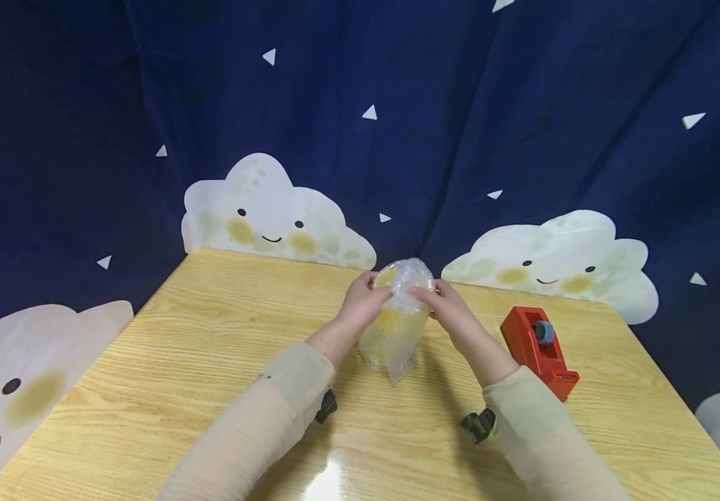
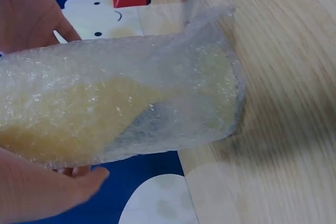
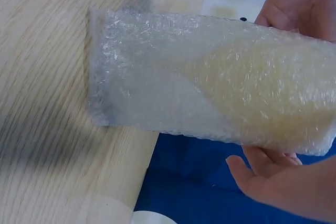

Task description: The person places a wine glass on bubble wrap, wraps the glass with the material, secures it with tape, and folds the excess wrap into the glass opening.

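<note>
A tall roll-shaped package of clear bubble wrap (image 1: pixel 397 327) stands between my hands over the far half of the table. Through the wrap shows a yellow thing (image 2: pixel 79 114) that narrows at the waist; its kind is blurred by the plastic. From the left side my left hand (image 1: pixel 362 299) holds the package near its top, thumb on the near face. My right hand (image 1: pixel 450 306) grips the opposite side the same way. Most of the other fingers are hidden behind. A loose corner of wrap hangs at the lower end. I cannot tell whether that end touches the table.
A red tape dispenser (image 1: pixel 538 351) with a small blue core sits to the right, beside my right forearm. The wooden table (image 1: pixel 209 334) ends at a dark blue curtain (image 1: pixel 334 139) printed with clouds and triangles. Dark wrist devices (image 1: pixel 478 426) show under both sleeves.
</note>
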Demonstrator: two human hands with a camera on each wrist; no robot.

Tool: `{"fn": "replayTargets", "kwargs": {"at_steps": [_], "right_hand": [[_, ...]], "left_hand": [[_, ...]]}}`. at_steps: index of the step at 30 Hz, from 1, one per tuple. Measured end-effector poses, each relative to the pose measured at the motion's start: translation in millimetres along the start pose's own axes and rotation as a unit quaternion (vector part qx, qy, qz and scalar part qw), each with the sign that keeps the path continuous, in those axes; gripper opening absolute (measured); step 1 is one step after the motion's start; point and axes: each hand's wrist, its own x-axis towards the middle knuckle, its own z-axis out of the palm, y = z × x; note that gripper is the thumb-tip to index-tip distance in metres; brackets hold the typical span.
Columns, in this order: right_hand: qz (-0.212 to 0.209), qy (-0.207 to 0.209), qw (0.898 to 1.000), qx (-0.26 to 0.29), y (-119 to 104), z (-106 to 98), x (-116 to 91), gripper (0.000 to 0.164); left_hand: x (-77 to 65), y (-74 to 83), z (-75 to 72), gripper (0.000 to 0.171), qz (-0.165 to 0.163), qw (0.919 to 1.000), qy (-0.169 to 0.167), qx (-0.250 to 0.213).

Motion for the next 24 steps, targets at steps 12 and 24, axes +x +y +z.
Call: {"fn": "replayTargets", "kwargs": {"at_steps": [12,24], "right_hand": [[0.021,0.091,0.995,-0.029,-7,12,2,0.048],[0.042,-0.019,0.999,0.021,-8,-6,6,0.045]], "left_hand": [[-1.4,-0.1,-5.6,0.043,-0.011,0.9991,-0.033,-0.026],[-1.8,2.7,-3.8,0.038,-0.030,0.9992,-0.001,-0.026]]}}
